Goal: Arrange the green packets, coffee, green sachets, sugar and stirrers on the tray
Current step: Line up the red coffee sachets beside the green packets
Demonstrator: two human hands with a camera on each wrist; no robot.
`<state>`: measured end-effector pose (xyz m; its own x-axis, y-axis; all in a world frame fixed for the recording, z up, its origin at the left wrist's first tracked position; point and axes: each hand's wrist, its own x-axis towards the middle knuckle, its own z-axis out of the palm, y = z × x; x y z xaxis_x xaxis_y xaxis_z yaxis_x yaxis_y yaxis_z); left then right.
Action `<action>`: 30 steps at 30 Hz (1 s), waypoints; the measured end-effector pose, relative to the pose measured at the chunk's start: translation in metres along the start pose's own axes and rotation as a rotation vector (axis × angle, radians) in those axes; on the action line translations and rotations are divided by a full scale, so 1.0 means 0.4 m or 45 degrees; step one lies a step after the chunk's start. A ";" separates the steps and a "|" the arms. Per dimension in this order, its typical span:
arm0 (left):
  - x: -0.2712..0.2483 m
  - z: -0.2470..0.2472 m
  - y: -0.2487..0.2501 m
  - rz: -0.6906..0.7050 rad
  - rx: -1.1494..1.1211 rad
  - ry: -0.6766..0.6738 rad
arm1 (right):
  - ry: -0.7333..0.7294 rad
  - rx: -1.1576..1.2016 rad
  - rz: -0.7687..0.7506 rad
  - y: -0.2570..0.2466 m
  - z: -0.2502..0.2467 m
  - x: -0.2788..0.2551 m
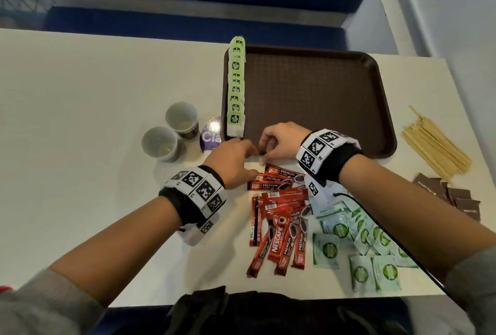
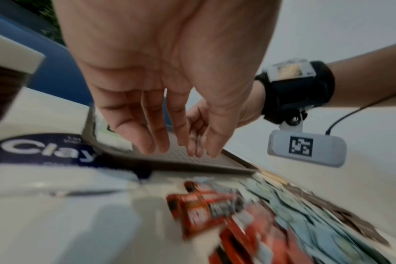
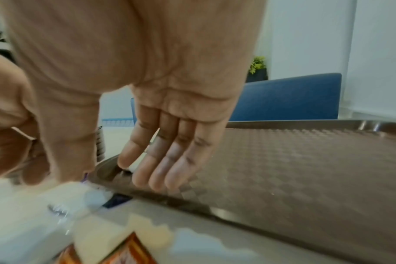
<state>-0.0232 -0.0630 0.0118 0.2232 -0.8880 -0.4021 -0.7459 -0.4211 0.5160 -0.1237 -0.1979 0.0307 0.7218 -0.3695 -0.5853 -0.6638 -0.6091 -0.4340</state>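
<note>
Left hand: we see fingers loosely spread, holding nothing.
Right hand: relaxed, empty.
Packets: we see them rowed along tray's left edge.
Coffee: table, near us.

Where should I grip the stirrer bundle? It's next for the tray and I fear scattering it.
Pinch the stirrers across the bundle's middle, from above, probably with the right hand. They lie flat, loosely fanned on the table, so a mid-length grip likely keeps them together.

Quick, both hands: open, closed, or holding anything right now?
Left hand: open, fingers relaxed, holding nothing.
Right hand: open, fingers loosely bent over the tray edge, holding nothing visible.
</note>
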 end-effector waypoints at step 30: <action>-0.111 0.199 0.056 -0.303 -0.202 -0.052 | 0.160 -0.259 -0.041 0.096 0.205 -0.065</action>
<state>-0.0999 -0.0182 -0.0189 0.3523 -0.7538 -0.5546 -0.5673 -0.6434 0.5141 -0.1839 -0.1543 -0.0268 0.7689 -0.4243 -0.4784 -0.5962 -0.7461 -0.2964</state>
